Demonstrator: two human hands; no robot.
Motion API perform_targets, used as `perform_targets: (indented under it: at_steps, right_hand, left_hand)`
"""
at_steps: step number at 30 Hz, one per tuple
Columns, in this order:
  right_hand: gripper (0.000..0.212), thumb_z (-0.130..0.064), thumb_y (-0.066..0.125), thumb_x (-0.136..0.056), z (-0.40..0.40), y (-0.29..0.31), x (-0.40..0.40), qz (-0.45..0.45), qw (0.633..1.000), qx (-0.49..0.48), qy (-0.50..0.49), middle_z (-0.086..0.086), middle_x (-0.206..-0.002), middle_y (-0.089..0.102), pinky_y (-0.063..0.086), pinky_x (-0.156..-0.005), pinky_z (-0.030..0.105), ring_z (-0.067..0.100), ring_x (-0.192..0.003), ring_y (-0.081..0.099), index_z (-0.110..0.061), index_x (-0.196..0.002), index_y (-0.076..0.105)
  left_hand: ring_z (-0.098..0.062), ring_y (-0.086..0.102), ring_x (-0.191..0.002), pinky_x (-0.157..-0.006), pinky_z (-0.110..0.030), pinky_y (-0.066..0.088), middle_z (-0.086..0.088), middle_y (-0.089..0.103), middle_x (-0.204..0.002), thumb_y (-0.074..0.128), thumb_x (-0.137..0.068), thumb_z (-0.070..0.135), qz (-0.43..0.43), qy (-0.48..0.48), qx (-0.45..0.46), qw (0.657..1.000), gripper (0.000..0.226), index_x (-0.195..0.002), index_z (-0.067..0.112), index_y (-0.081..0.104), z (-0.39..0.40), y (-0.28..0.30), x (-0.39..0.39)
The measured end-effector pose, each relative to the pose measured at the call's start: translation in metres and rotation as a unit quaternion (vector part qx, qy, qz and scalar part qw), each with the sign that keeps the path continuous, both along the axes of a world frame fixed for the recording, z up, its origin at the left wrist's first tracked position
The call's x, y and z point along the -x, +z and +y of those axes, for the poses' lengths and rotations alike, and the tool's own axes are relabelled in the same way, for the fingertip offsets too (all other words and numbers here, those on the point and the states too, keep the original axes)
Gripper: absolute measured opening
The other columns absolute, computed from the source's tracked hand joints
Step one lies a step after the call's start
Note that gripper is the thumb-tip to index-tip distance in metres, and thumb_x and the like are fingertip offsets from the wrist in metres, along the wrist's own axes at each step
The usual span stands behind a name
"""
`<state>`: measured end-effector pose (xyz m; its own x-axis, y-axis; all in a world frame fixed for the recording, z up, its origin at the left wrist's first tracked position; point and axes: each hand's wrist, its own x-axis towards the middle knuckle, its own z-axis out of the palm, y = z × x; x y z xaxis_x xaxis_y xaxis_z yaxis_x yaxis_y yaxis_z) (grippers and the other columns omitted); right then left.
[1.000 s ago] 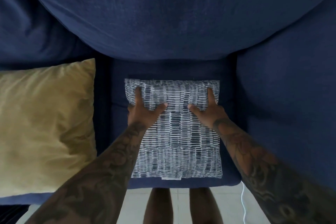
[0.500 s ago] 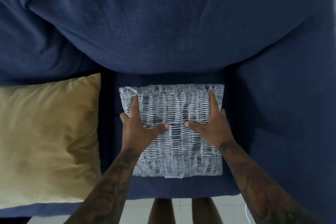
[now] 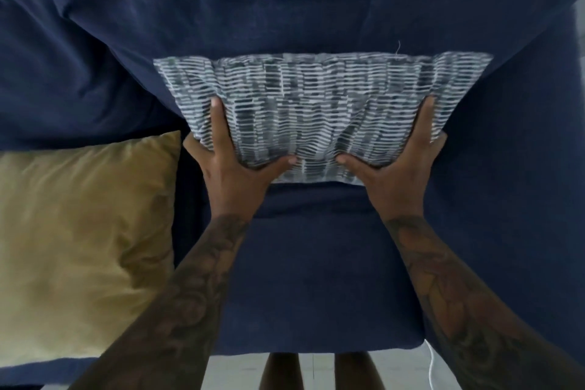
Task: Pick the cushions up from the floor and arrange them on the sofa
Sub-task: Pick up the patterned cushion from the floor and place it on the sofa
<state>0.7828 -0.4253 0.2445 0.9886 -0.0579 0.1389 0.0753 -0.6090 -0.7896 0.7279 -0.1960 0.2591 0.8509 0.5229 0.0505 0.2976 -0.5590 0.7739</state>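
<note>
Home living room (navy sofa (image 3: 316,279))

Yellow cushion (image 3: 82,250) cut off left

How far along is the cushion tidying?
Done: a mustard cushion lies on the navy sofa seat. In hand: left hand and right hand press the patterned cushion upright against the backrest. Left: letting go; no cushions show on the visible strip of floor.

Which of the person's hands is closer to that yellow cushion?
Left. The left hand grips the patterned cushion at its left side, just beside the yellow cushion; the right hand grips the far side.
</note>
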Motion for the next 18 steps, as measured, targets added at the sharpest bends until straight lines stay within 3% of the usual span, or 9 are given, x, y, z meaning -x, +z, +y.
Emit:
perform_targets:
  at_steps: [1,3,4,6,9,12,14,16,18]
  right_hand:
    - [0.136,-0.061,0.086,-0.073,0.002,-0.002,-0.003,0.017,1.0,-0.008,-0.002,0.004,-0.153,0.016,0.011,-0.107,-0.009,-0.035,-0.137,-0.003,-0.007,-0.17,0.008]
    - [0.14,-0.063,0.089,-0.071,0.004,-0.006,-0.009,0.069,0.997,-0.034,-0.005,0.002,-0.156,0.011,0.026,-0.115,0.01,-0.018,-0.141,0.014,-0.022,-0.171,0.0]
    - [0.141,-0.063,0.09,-0.07,0.005,-0.009,-0.011,0.084,0.996,-0.041,-0.005,0.005,-0.16,0.01,0.031,-0.116,0.021,-0.007,-0.141,0.02,-0.029,-0.171,-0.002]
    - [0.141,-0.062,0.092,-0.071,0.007,-0.012,-0.015,0.091,0.995,-0.047,-0.003,0.013,-0.167,0.008,0.034,-0.116,0.03,0.007,-0.147,0.025,-0.036,-0.17,-0.004]
    - [0.14,-0.062,0.093,-0.071,0.008,-0.014,-0.015,0.078,0.995,-0.057,-0.007,0.017,-0.171,0.004,0.031,-0.117,0.02,0.01,-0.152,0.023,-0.039,-0.169,-0.004]
    - [0.138,-0.062,0.092,-0.073,0.006,-0.014,-0.007,0.082,0.995,-0.058,-0.013,0.018,-0.173,-0.001,0.019,-0.111,0.003,0.005,-0.155,0.013,-0.039,-0.169,-0.004]
    - [0.139,-0.061,0.093,-0.073,0.004,-0.011,0.001,0.087,0.995,-0.054,-0.014,0.018,-0.175,-0.007,0.011,-0.111,-0.003,-0.003,-0.157,0.0,-0.035,-0.17,-0.004]
    - [0.14,-0.059,0.094,-0.073,0.003,-0.008,0.009,0.085,0.995,-0.044,-0.012,0.02,-0.175,-0.011,0.008,-0.11,-0.007,-0.015,-0.153,-0.012,-0.029,-0.171,-0.002]
    - [0.139,-0.056,0.094,-0.074,0.001,-0.005,0.015,0.079,0.996,-0.035,-0.012,0.021,-0.175,-0.013,0.008,-0.111,-0.006,-0.016,-0.152,-0.014,-0.024,-0.171,0.0]
  left_hand:
    - [0.031,-0.006,-0.126,-0.108,-0.039,0.025,0.017,0.007,-0.149,0.09,-0.065,0.066,0.012,0.0,0.005,1.0,0.135,-0.168,0.035,0.007,0.002,-0.002,-0.003]
    - [0.013,0.006,-0.13,-0.109,-0.038,0.028,0.005,0.005,-0.151,0.095,-0.064,0.061,0.036,-0.002,0.005,0.999,0.139,-0.168,0.037,0.006,0.005,-0.007,-0.011]
    - [0.002,0.009,-0.136,-0.11,-0.037,0.028,0.0,0.006,-0.152,0.096,-0.063,0.061,0.043,-0.005,0.001,0.999,0.14,-0.167,0.038,0.005,0.006,-0.009,-0.014]
    - [-0.016,0.012,-0.144,-0.112,-0.041,0.027,-0.004,0.005,-0.155,0.095,-0.063,0.064,0.044,-0.006,-0.008,0.999,0.14,-0.167,0.039,0.005,0.007,-0.013,-0.019]
    - [-0.023,0.011,-0.149,-0.115,-0.045,0.024,-0.002,0.003,-0.155,0.092,-0.065,0.067,0.02,0.0,-0.022,1.0,0.137,-0.168,0.034,0.008,0.005,-0.016,-0.019]
    - [-0.037,0.009,-0.156,-0.12,-0.052,0.025,-0.014,0.003,-0.165,0.092,-0.068,0.066,0.009,-0.003,-0.027,1.0,0.136,-0.169,0.027,0.01,0.003,-0.017,-0.01]
    - [-0.033,0.006,-0.157,-0.123,-0.053,0.025,-0.022,-0.001,-0.168,0.092,-0.069,0.066,0.005,-0.002,-0.031,1.0,0.135,-0.168,0.022,0.011,0.003,-0.016,-0.001]
    - [-0.028,0.007,-0.157,-0.123,-0.05,0.027,-0.021,-0.003,-0.169,0.091,-0.07,0.066,0.001,-0.002,-0.034,0.999,0.133,-0.167,0.019,0.012,0.003,-0.015,0.008]
    - [-0.021,0.005,-0.157,-0.121,-0.047,0.027,-0.017,-0.005,-0.17,0.089,-0.073,0.066,0.007,-0.001,-0.037,0.999,0.131,-0.167,0.018,0.012,0.003,-0.013,0.015]
